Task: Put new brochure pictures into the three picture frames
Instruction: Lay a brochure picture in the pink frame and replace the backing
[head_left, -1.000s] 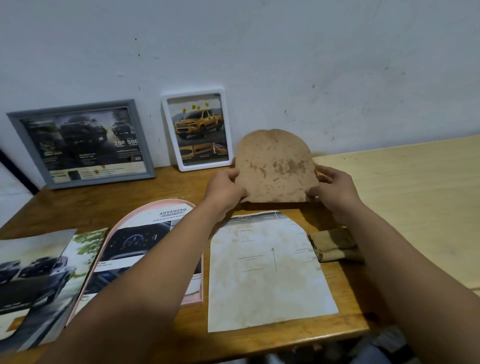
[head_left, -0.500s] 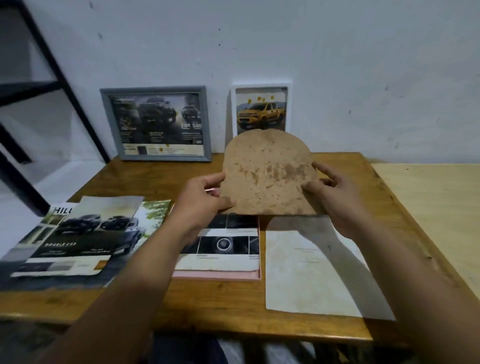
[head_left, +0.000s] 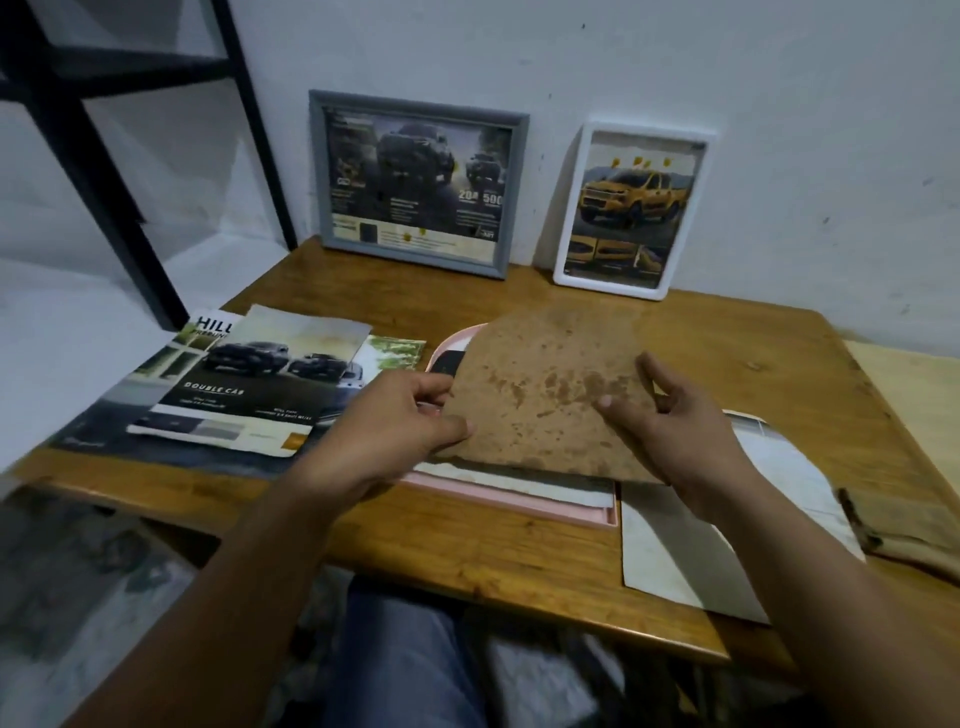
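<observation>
While both hands grip it, the brown backing board (head_left: 545, 395) hangs tilted over the pink frame (head_left: 519, 496) lying flat on the wooden table (head_left: 467, 545). Left hand (head_left: 400, 415) pinches the board's left edge; right hand (head_left: 670, 415) pinches its right edge, fingers spread on top. Behind the pink frame, a grey frame (head_left: 415, 182) and a white frame (head_left: 631, 210) lean on the wall. Brochures (head_left: 249, 384) lie left of it, a stained sheet (head_left: 727, 525) right.

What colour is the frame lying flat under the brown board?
Pink frame, its rim showing below and left of the board; seen in the head view.
</observation>
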